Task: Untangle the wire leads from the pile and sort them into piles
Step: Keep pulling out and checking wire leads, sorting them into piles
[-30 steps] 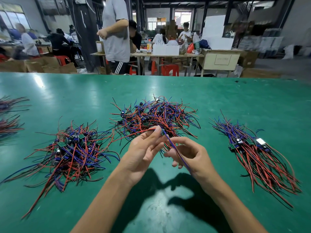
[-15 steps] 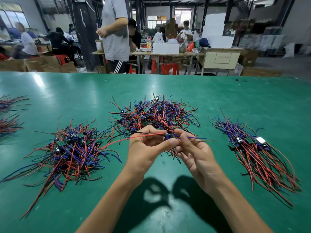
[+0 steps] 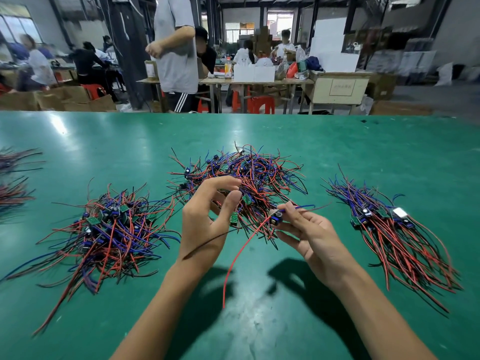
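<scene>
Head cam view: the right hand (image 3: pixel 310 236) has its fingers (image 3: pixel 291 213) pinched on one wire lead (image 3: pixel 275 219), red tail dangling toward the bench's (image 3: pixel 337 141) near edge. Left hand (image 3: pixel 205 219) is loosely open, holding nothing. Tangled pile (image 3: pixel 241 175) sits mid-bench, straightened pile (image 3: pixel 389 229) toward the right edge, another messy pile (image 3: pixel 104 229) toward the left.

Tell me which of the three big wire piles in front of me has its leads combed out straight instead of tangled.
The pile on the right: its leads lie roughly parallel, fanning toward you. The middle pile and left pile are crisscrossed tangles.
</scene>
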A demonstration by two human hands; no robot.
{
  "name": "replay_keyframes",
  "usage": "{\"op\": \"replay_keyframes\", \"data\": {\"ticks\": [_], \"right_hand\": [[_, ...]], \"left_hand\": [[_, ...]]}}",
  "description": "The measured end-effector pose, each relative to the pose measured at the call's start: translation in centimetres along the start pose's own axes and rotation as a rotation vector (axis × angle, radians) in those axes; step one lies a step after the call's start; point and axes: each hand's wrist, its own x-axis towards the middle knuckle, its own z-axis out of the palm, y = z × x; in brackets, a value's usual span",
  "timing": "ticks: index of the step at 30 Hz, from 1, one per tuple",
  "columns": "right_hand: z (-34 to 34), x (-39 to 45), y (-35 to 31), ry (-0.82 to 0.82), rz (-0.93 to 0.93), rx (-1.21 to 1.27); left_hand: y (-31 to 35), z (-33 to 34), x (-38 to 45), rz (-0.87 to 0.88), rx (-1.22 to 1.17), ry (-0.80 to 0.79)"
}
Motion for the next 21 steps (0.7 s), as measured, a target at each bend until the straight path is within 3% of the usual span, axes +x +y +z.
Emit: {"op": "replay_keyframes", "data": {"ticks": [2, 4, 6, 8, 11, 21], "right_hand": [[-0.3, 0.1, 0.0, -0.006, 0.016, -0.017], [-0.6, 0.1, -0.2, -0.018, 0.032, -0.041], [-0.8, 0.2, -0.3, -0.033, 0.026, -0.091], [-1.0, 0.2, -0.3, -0.032, -0.008, -0.155], [-1.4, 0.3, -0.1, 0.0, -0.099, -0.299], [-1.7, 0.5, 0.3, -0.06, -0.129, -0.464]], "left_hand": [[0.4, -0.2, 0.2, -0.206, -0.204, -0.099], [0.9, -0.5, 0.4, -0.501, -0.479, -0.31], [1.1, -0.8, 0.3, -0.683, -0.589, -0.534], [1.1, -0.5, -0.3, -0.67, -0.531, -0.654], [1.1, 0.3, -1.0, -0.678, -0.445, -0.665], [1.7, 0.7, -1.3, -0.834, -0.563, -0.773]]}}
